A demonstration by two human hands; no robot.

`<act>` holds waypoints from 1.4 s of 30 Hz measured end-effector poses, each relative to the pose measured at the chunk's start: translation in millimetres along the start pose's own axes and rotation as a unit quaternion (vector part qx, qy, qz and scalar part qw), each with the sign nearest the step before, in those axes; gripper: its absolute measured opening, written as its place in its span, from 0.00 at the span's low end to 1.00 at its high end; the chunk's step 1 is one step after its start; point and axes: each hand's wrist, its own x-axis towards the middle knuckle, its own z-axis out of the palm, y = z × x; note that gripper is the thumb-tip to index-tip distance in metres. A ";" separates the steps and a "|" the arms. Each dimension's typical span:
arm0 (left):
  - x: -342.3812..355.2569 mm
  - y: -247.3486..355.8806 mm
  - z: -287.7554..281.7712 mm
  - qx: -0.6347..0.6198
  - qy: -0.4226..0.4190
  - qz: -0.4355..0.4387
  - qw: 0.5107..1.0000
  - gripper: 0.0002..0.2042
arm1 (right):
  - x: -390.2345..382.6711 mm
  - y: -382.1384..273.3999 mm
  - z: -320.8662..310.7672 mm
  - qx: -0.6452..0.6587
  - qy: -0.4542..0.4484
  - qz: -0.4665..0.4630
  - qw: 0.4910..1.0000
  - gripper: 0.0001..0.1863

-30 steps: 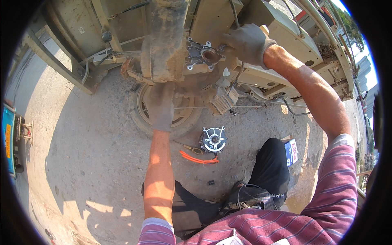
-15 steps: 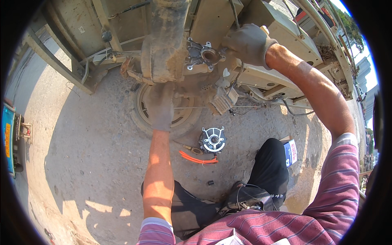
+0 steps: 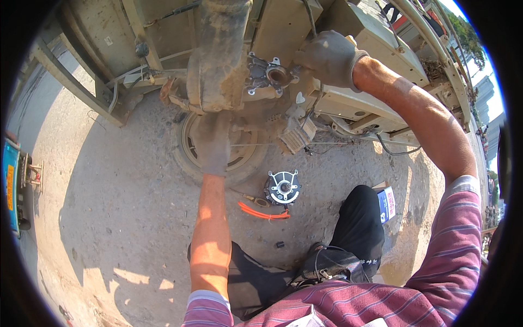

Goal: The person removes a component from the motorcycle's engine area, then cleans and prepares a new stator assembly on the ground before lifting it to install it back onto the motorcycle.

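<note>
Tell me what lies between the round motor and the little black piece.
Orange cables lie on the ground between them, in the head view.

Swung slightly farther outward at the right elbow (image 3: 459, 158) compared with one second earlier, shifted outward likewise at the striped right sleeve (image 3: 455, 234), newly showing a small dark shape (image 3: 390, 11) toward the upper right, too small to identify.
</note>
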 end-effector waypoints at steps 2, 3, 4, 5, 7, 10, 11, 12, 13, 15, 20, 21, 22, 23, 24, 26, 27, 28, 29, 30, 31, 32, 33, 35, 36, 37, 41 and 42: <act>2.8 -6.8 -1.1 0.031 -0.002 0.049 0.998 0.13 | -0.1 -0.5 -1.2 -0.002 -0.004 -0.007 1.000 0.10; 4.0 -9.5 -0.9 0.048 0.001 0.087 0.995 0.13 | -0.3 -0.9 -1.7 -0.001 -0.008 -0.008 1.000 0.10; 4.1 -11.0 -0.9 0.047 0.000 0.096 0.994 0.13 | -0.8 -1.4 -2.1 -0.005 -0.010 -0.002 1.000 0.10; 4.3 -11.3 -0.8 0.047 -0.001 0.106 0.993 0.13 | -1.4 -1.9 -2.6 -0.009 -0.017 0.008 1.000 0.10; 2.5 -8.4 -0.6 0.014 -0.008 0.067 0.998 0.12 | -2.4 -2.5 -3.6 -0.010 -0.025 0.016 0.999 0.11; 0.0 0.6 0.7 -0.022 -0.006 0.011 1.000 0.12 | -4.2 -3.9 -4.5 -0.005 -0.019 0.013 1.000 0.11; -0.7 3.4 1.2 -0.024 0.001 -0.007 1.000 0.12 | -5.1 -5.0 -4.5 -0.005 -0.012 0.014 1.000 0.11; -1.2 5.6 1.6 -0.028 0.004 -0.016 0.999 0.11 | -5.6 -6.0 -4.5 -0.002 -0.010 0.016 1.000 0.11; -1.1 7.0 1.7 -0.036 0.000 -0.010 0.999 0.11 | -5.7 -6.3 -4.7 -0.002 -0.015 0.018 1.000 0.11; 1.3 7.6 1.4 0.008 0.004 0.017 1.000 0.11 | -5.6 -6.6 -5.4 0.004 -0.033 0.026 0.999 0.10; 1.3 4.6 1.3 -0.003 0.007 0.006 1.000 0.10 | -6.2 -7.0 -7.1 0.012 -0.055 0.039 0.998 0.11; 1.2 4.5 1.5 0.002 0.008 0.010 1.000 0.10 | -6.4 -7.2 -7.5 0.020 -0.053 0.039 0.998 0.11; 1.1 4.7 1.6 0.001 0.005 0.014 1.000 0.10 | -7.1 -7.8 -7.8 0.017 -0.047 0.036 0.998 0.11; 1.0 5.1 1.8 0.004 0.009 0.005 1.000 0.10 | -8.1 -8.7 -8.1 0.020 -0.035 0.032 0.999 0.11; 0.7 5.7 1.9 0.001 0.009 -0.004 1.000 0.10 | -8.9 -9.8 -8.3 0.025 -0.031 0.029 0.999 0.11; 0.2 6.9 2.2 -0.009 0.009 -0.020 1.000 0.10 | -9.7 -11.4 -9.2 0.019 -0.062 0.045 0.997 0.11; -0.2 7.5 2.3 -0.017 0.009 -0.027 0.999 0.10 | -10.1 -12.5 -9.6 0.017 -0.076 0.052 0.996 0.11; -0.5 8.2 2.4 -0.023 0.008 -0.033 0.999 0.10 | -10.7 -14.0 -9.8 0.017 -0.077 0.059 0.995 0.11; -0.6 9.0 2.4 -0.028 0.009 -0.033 0.999 0.10 | -11.2 -15.3 -10.1 0.019 -0.073 0.064 0.995 0.10; -0.7 9.8 2.5 -0.032 0.008 -0.032 0.999 0.10 | -11.5 -16.1 -10.4 0.024 -0.068 0.067 0.995 0.10; -0.7 10.8 2.7 -0.033 0.004 -0.031 0.999 0.10 | -11.4 -16.6 -10.8 0.021 -0.069 0.066 0.995 0.10; -0.8 12.0 2.9 -0.030 0.007 -0.024 0.999 0.10 | -11.4 -17.3 -11.0 0.023 -0.069 0.064 0.995 0.10; -0.8 13.3 3.2 -0.024 0.007 -0.017 1.000 0.10 | -11.6 -17.8 -11.3 0.025 -0.072 0.064 0.995 0.11; -1.4 15.7 3.7 -0.032 0.007 -0.024 0.999 0.10 | -13.7 -20.7 -11.2 0.015 -0.087 0.060 0.994 0.11; -2.6 16.6 3.7 -0.046 0.007 -0.037 0.998 0.10 | -15.3 -22.6 -11.1 0.012 -0.089 0.057 0.994 0.11; -3.2 17.1 3.7 -0.063 0.004 -0.044 0.997 0.10 | -17.1 -25.0 -10.7 0.022 -0.089 0.059 0.994 0.12; -1.5 14.6 2.3 -0.026 0.006 -0.029 0.999 0.10 | -21.3 -28.7 -13.7 0.074 -0.057 0.064 0.994 0.14; -0.2 13.0 2.1 -0.009 0.009 -0.018 1.000 0.10 | -21.6 -27.6 -15.8 0.091 -0.066 0.079 0.991 0.15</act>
